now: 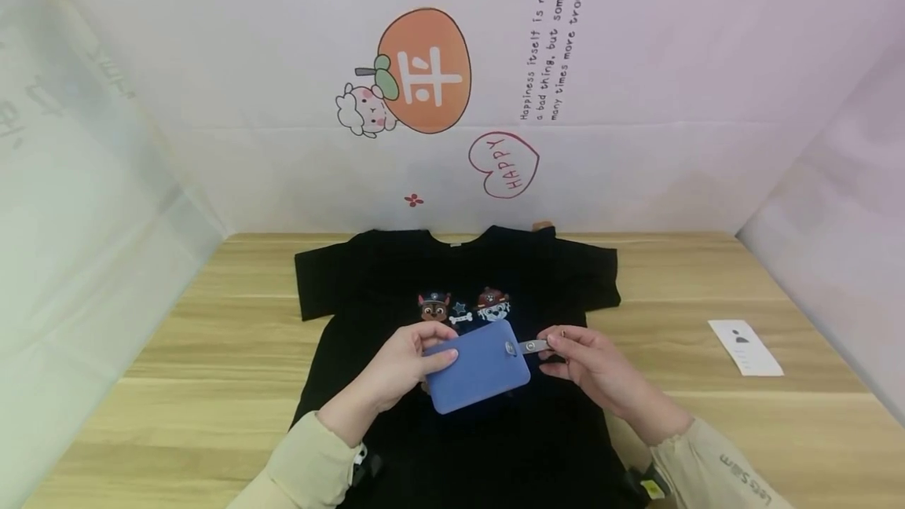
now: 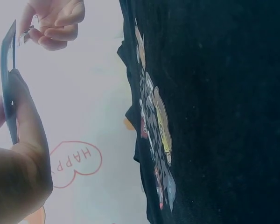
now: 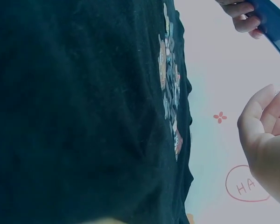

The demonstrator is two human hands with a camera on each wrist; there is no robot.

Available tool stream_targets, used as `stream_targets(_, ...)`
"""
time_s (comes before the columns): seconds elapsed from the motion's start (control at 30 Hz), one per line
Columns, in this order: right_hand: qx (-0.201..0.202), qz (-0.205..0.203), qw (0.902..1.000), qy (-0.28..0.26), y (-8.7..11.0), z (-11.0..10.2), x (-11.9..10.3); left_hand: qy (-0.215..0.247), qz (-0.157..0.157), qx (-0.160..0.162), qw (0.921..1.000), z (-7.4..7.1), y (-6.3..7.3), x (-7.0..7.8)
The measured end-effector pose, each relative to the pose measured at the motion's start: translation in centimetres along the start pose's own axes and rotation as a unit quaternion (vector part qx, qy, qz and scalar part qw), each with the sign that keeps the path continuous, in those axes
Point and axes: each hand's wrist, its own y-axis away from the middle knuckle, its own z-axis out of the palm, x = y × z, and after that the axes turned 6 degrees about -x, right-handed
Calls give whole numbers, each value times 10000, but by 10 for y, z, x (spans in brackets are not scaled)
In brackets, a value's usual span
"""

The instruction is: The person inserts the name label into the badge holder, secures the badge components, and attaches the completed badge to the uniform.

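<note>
A blue badge holder (image 1: pixel 477 371) is held up above a black T-shirt (image 1: pixel 467 454) with cartoon dogs printed on its chest. My left hand (image 1: pixel 403 364) grips the holder's left end, thumb on the near face and fingers behind. At the other end, my right hand (image 1: pixel 601 368) pinches the strap clip (image 1: pixel 533 346) fastened to the holder. The left wrist view has the holder (image 2: pixel 9 84) edge-on between thumb and fingers. In the right wrist view the clip is mostly hidden by the right hand (image 3: pixel 268 126).
A white card (image 1: pixel 745 348) with a small dark portrait lies on the wooden table (image 1: pixel 672 289) to the right. Behind the table stands a white printed backdrop (image 1: pixel 283 100). A small orange-brown thing (image 1: pixel 543 225) shows by the shirt's collar.
</note>
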Motion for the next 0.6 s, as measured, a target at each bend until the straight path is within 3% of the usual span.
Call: stream_targets(0.6, 143, 215, 9986, 469, -5, -5, 7, 20, 106, 124, 9999, -9, 4, 1)
